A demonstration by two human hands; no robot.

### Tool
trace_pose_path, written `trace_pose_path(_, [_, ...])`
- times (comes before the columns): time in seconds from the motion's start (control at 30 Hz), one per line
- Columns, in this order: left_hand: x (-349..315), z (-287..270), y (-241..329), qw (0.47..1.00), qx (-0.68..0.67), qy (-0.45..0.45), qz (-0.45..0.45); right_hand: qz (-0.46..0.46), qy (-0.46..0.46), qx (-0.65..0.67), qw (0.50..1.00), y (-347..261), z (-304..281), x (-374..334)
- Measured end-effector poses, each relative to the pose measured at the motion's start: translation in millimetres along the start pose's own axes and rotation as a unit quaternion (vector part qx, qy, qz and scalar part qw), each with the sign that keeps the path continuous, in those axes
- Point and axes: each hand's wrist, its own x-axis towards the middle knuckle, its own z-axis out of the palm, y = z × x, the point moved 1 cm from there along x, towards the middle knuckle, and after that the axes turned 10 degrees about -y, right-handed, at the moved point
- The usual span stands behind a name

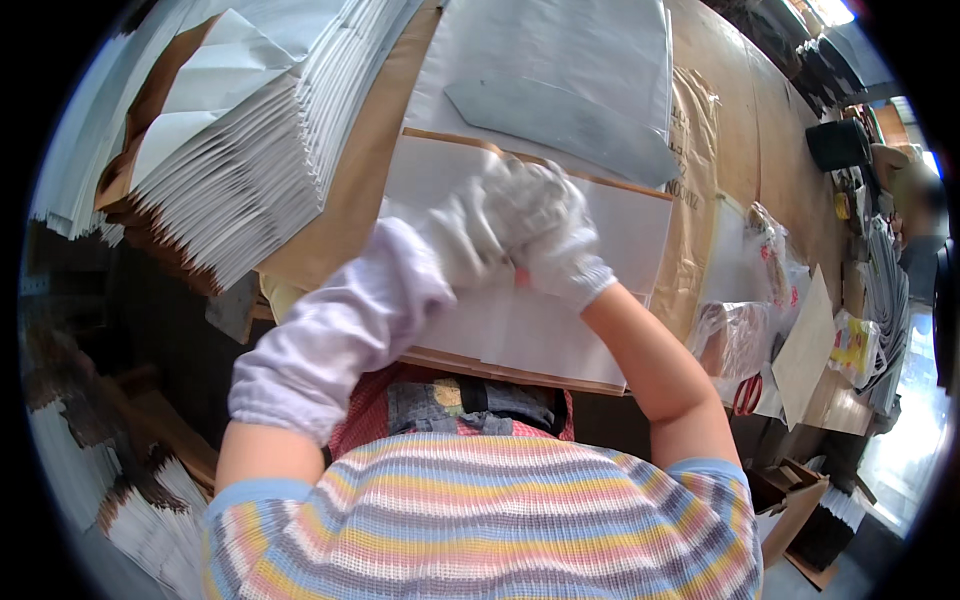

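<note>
Both my hands wear whitish gloves and meet over a white paper sheet (600,335) with a brown upper edge, part of a pile in front of me. My left hand (478,228), below a lavender sleeve cover (345,315), has its fingers curled and slightly blurred. Against it, my right hand (560,235) is closed too, its knuckles near the brown edge. What the fingers grip, if anything, is hidden. Just beyond them lies a grey flat strip with angled ends (560,125), resting on larger white sheets (545,40).
Folded white papers with brown edges (235,170) form a thick stack at left. Brown wrapping paper (690,220) lies under the pile's right side. Farther right are clear plastic bags (735,335), red-handled scissors (747,395) and a pale board (803,345). More paper stacks (150,530) stand below left.
</note>
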Motion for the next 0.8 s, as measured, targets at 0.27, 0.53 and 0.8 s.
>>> trace_pose_path(0.27, [-65.6,34.8,-48.9,0.990,-0.092,0.049,-0.092,0.061,0.128,0.016,0.990,73.2,35.7,-87.4])
trace_pose_path(0.53, [-27.6,6.4,-12.3,0.996,-0.038,0.011,-0.074,0.046,0.159,-0.029,0.986,64.3,30.0,-80.4])
trace_pose_path(0.8, [-57.4,33.7,-57.4,0.996,-0.057,0.025,-0.069,0.048,0.138,0.023,0.989,70.1,29.1,-89.7])
